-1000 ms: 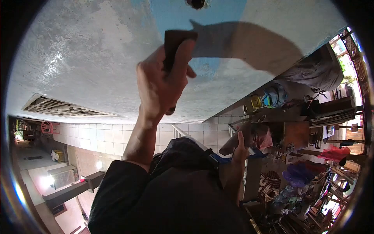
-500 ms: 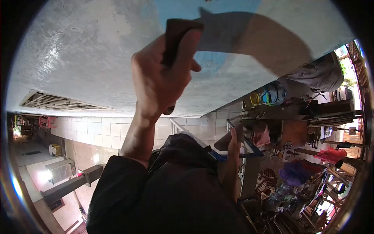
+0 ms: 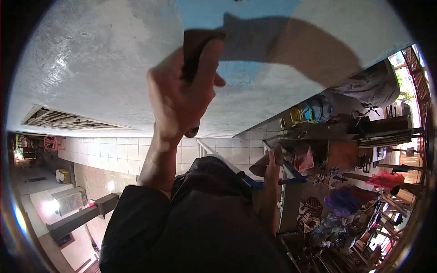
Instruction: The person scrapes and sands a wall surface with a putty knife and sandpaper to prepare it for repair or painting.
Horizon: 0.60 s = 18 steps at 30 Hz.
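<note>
My left hand (image 3: 180, 95) is closed around a wide, dark scraper (image 3: 193, 52), held against or very near the grey-and-blue wall (image 3: 104, 68). The thumb lies along the blade, and the handle end shows below the palm. Lower down, at the right of my body, my right hand (image 3: 272, 166) grips a dark flat plate or blade (image 3: 260, 167), seen partly edge-on. Its fingers are mostly hidden. A broad shadow of the arm and tool falls on the wall beside my left hand.
Below my hands is a ladder (image 3: 292, 176) with blue-edged parts. A vent grille (image 3: 68, 119) is set in the wall at left. White tiles (image 3: 123, 150) run under the wall. Wood, bags and other clutter, including a purple bag (image 3: 342, 201), lie at right.
My left hand and the scraper have shifted left and slightly down in the view, and the shadow's tip has moved left. My right hand has barely moved.
</note>
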### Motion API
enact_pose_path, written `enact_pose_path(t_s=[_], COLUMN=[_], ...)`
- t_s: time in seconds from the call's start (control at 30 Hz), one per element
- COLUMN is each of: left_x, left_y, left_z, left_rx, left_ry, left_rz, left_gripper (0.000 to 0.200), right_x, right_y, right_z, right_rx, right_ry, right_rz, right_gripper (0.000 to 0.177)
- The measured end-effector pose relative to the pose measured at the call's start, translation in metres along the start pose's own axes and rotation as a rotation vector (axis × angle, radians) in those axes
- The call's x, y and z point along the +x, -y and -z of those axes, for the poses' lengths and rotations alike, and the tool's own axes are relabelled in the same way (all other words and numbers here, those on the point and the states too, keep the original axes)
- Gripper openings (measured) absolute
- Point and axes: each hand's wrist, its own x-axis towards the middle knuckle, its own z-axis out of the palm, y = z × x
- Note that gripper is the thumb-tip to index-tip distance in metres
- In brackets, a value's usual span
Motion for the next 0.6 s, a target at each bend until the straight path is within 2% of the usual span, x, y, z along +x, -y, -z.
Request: enact_pose_path(t_s=[0.07, 0.17, 0.2, 0.27, 0.4, 0.47, 0.6], left_x=[0.005, 0.002, -0.002, -0.010, 0.001, 0.005, -0.010], left_y=[-0.007, -0.006, -0.003, 0.007, -0.008, -0.005, 0.006], left_z=[-0.007, -0.001, 0.002, 0.015, 0.001, 0.004, 0.017], left_rx=[-0.061, 0.017, 0.015, 0.066, 0.014, 0.017, 0.111], left_ry=[-0.005, 0.016, -0.017, -0.016, -0.023, 0.008, -0.038], left_rz=[-0.047, -0.022, -0.047, 0.024, 0.004, -0.039, 0.092], left_gripper=[0.017, 0.017, 0.016, 0.017, 0.019, 0.019, 0.019], right_x=[-0.013, -0.017, -0.014, -0.001, 0.012, 0.011, 0.004], right_y=[0.013, 0.020, 0.009, -0.025, -0.056, -0.062, -0.042], right_z=[-0.003, -0.007, -0.005, 0.005, 0.015, 0.020, 0.017], right_rx=[-0.001, -0.081, -0.102, -0.149, -0.156, -0.092, 0.047], right_ry=[0.016, 0.052, 0.029, -0.023, -0.074, -0.080, -0.047], right_rz=[-0.119, -0.056, -0.026, 0.035, -0.188, -0.199, -0.190], right_gripper=[0.050, 0.056, 0.056, 0.056, 0.047, 0.042, 0.036])
